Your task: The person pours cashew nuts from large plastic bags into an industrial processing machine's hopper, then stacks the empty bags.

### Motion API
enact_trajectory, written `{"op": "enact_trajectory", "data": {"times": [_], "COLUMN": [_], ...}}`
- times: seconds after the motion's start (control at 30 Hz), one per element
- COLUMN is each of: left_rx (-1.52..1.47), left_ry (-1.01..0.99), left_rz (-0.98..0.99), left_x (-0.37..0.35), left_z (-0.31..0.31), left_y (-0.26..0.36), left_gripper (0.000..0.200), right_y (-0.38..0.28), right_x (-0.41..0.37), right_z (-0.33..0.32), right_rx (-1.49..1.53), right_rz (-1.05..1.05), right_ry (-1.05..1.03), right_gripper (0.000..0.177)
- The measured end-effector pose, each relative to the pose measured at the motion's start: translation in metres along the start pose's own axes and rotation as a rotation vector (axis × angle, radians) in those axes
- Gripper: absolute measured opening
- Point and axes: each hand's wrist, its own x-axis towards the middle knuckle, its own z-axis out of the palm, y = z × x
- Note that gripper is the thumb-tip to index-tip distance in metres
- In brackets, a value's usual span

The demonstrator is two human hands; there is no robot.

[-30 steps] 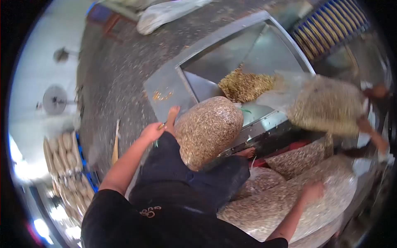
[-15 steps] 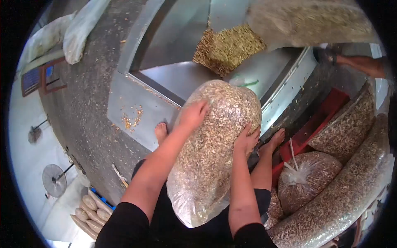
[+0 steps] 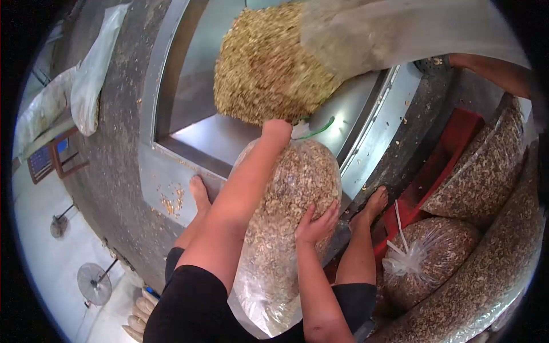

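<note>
A big clear plastic bag [image 3: 291, 188] full of pale, broken nut-like pieces stands tilted between my legs. My left hand [image 3: 277, 131] is closed in a fist at the bag's top end, beside a bunched plastic neck with a green tie [image 3: 315, 130]. What its fingers pinch is mostly hidden, though it appears to be the bag's plastic. Against the bag's right side lies my right hand [image 3: 319, 223], fingers spread and palm on the plastic. Just beyond the bag is a metal bin [image 3: 200, 140] with a heap of pale pieces [image 3: 263, 68] inside.
Another clear bag [image 3: 366, 37] is tipped over the bin, pieces at its mouth. A co-worker's arm or leg [image 3: 492, 74] shows at right. Filled bags [image 3: 440, 257] lean by a red frame [image 3: 452, 143]. Spilled bits [image 3: 171, 203] lie on the bin's ledge.
The heap in the bin has grown much larger as pieces pour from the tipped bag. My left hand has moved up to the bag's top end and closed; my right hand stays on its side.
</note>
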Motion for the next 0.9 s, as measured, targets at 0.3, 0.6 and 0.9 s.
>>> {"op": "enact_trajectory", "data": {"times": [0.3,0.6,0.9], "left_rx": [-0.024,-0.031,0.084], "left_ry": [-0.045,-0.199,-0.315], "left_rz": [-0.002,-0.032,0.018], "left_x": [0.031,0.033,0.053], "left_z": [0.015,-0.027,-0.016], "left_y": [0.001,-0.008,-0.001], "left_gripper": [0.018,0.021,0.027], "right_y": [-0.001,-0.002,-0.002], "right_x": [0.007,0.011,0.012], "right_z": [-0.002,-0.001,-0.002], "right_rx": [0.02,0.05,0.019], "right_rz": [-0.109,-0.123,-0.144], "right_ry": [0.004,0.004,0.008], "right_gripper": [0.076,0.078,0.078]}}
